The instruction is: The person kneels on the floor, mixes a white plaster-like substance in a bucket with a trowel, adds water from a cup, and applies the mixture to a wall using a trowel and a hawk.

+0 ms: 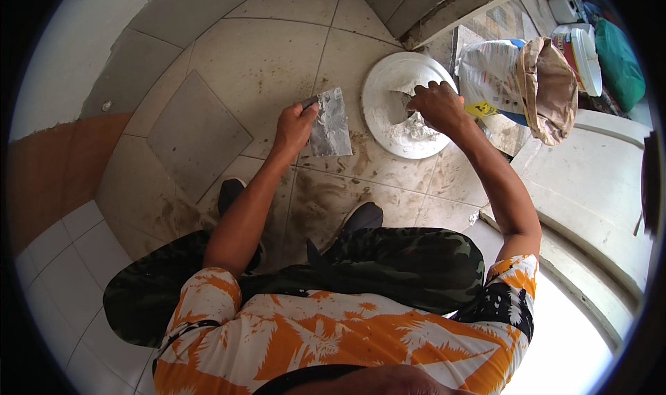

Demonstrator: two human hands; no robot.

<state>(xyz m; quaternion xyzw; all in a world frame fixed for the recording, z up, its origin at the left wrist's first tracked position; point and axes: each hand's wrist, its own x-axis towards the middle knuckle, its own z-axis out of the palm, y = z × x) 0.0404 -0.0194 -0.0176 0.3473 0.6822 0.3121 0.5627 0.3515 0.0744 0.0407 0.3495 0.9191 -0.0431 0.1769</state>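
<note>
My left hand is closed around the handle of a flat rectangular trowel, its metal blade smeared with grey-white residue and held above the floor. Over a round white dish, my right hand grips a small trowel whose blade is only partly visible. That blade is at the white powdery or pasty material in the dish. My fingers hide the small trowel's handle.
An open paper sack lies right of the dish, near a white bucket and a green bag. A loose grey tile rests on the stained floor at left. A door frame runs along the right.
</note>
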